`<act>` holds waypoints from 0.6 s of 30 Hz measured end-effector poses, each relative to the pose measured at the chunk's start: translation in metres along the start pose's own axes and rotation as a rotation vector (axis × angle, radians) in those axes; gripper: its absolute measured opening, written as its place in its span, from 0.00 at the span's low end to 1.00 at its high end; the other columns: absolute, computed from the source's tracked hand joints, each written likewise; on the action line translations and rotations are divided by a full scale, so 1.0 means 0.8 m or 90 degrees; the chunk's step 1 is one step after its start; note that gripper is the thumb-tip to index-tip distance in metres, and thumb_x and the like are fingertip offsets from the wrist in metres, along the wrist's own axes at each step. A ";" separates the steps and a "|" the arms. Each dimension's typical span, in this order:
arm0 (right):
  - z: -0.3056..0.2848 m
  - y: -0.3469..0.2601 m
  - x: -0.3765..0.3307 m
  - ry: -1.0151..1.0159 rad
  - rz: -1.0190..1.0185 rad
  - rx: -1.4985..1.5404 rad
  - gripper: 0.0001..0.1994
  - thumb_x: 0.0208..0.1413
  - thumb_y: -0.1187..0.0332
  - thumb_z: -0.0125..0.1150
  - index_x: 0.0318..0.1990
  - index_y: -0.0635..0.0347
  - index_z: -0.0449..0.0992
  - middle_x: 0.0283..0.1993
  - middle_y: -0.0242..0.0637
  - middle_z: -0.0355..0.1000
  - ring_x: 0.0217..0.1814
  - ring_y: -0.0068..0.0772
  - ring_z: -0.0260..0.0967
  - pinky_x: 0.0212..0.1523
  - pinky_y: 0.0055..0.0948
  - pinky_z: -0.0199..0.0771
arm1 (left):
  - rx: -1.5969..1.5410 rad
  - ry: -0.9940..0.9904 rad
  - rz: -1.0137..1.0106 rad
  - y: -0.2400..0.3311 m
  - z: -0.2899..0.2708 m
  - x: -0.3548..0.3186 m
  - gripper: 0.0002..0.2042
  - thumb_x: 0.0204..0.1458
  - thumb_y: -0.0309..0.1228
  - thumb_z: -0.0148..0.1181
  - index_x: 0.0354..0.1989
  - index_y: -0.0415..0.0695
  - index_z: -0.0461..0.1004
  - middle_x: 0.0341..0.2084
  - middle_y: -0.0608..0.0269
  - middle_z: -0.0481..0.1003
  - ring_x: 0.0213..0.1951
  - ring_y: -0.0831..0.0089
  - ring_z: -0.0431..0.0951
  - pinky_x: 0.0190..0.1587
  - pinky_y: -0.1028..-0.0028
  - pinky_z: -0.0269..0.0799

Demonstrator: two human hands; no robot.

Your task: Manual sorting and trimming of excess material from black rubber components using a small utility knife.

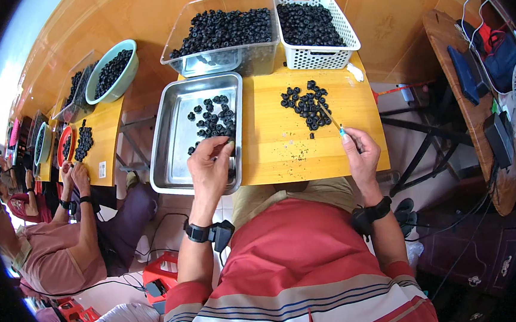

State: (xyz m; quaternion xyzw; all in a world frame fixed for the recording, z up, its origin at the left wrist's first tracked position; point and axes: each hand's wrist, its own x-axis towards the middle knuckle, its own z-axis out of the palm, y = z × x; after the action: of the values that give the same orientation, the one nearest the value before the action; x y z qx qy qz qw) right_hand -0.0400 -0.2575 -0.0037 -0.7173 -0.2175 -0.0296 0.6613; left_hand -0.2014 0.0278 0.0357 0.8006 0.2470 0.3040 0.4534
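Note:
My left hand [209, 169] is over the near right part of a shallow metal tray [168, 161], thumb and fingertips pinched together. A small black ring-shaped part [231, 140] shows at the fingertips, mostly covered. Several like it lie loose in the tray beyond the hand. My right hand [362, 153] is above the table's near right part, closed round a thin tool [330, 119] with a slim yellowish shaft and a blue section near the fingers. Its tip points at a loose pile of black ring-shaped parts [303, 105] on the wooden table [262, 137].
At the back stand a clear plastic bin [256, 56] and a white perforated basket [345, 38], both holding black parts. Dark crumbs [296, 155] dot the table. To the left, another person [66, 246] works at a table with a pale green basin [135, 68]. A wooden board [443, 70] stands right.

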 end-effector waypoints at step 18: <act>-0.008 0.035 -0.003 0.006 0.052 0.033 0.12 0.62 0.68 0.65 0.47 0.69 0.79 0.37 0.30 0.77 0.37 0.14 0.68 0.39 0.18 0.70 | 0.272 -0.218 0.323 0.025 0.124 0.075 0.10 0.53 0.29 0.63 0.42 0.41 0.79 0.38 0.50 0.79 0.39 0.49 0.80 0.42 0.58 0.77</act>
State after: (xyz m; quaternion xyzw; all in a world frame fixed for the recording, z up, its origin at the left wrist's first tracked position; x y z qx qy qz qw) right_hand -0.0307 -0.2649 -0.0300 -0.7080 -0.1859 -0.0004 0.6813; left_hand -0.0868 0.0019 0.0294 0.9522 0.0192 0.2102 0.2207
